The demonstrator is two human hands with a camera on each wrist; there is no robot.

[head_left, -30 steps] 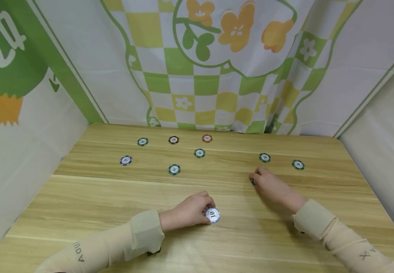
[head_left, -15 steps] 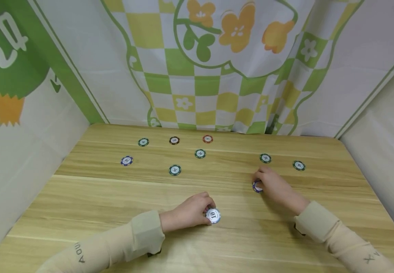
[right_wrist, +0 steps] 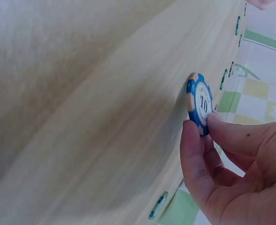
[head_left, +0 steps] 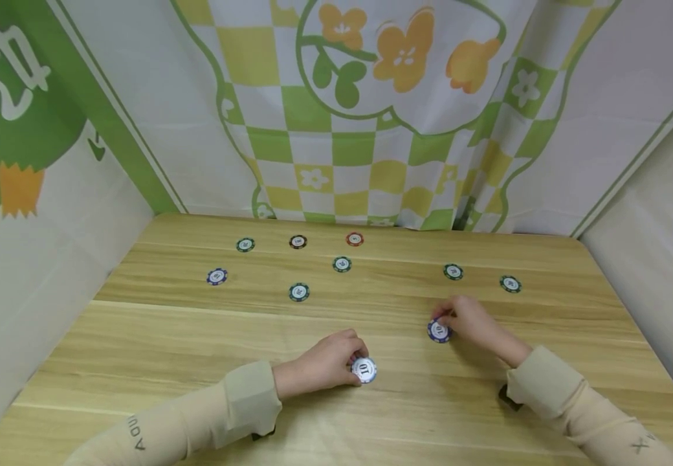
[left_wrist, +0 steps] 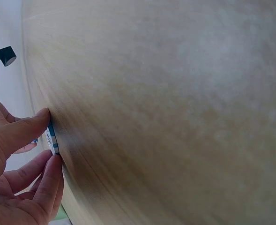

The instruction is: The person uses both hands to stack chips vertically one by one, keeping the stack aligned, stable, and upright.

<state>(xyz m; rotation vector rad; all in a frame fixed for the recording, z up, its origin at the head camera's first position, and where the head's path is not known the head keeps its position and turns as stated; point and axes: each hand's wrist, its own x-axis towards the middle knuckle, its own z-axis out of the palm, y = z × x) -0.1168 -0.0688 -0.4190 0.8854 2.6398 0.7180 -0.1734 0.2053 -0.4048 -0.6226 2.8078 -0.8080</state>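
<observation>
Near the middle of the table [head_left: 185, 362], my left hand [head_left: 321, 362] holds a poker chip [head_left: 364, 370] marked 10 by its edge, between thumb and fingers. The left wrist view shows that chip [left_wrist: 52, 138] edge-on, close to the wood. To the right and farther back, my right hand [head_left: 473, 323] pinches a blue-rimmed poker chip [head_left: 439, 331], also marked 10. In the right wrist view the thumb and fingertips grip one end of this chip [right_wrist: 200, 104], its face tilted up off the table.
Green chips lie at the back right [head_left: 453, 272] and farther right [head_left: 510, 283]. Several more are spread across the back left, among them a red chip [head_left: 354, 239], a black chip [head_left: 298, 241] and a blue chip [head_left: 217, 277]. A checked curtain [head_left: 354, 162] hangs behind the table.
My right hand has drawn its blue chip slightly toward me, and the chip's face now shows where fingers mostly covered it before. My left hand stays in place with its chip.
</observation>
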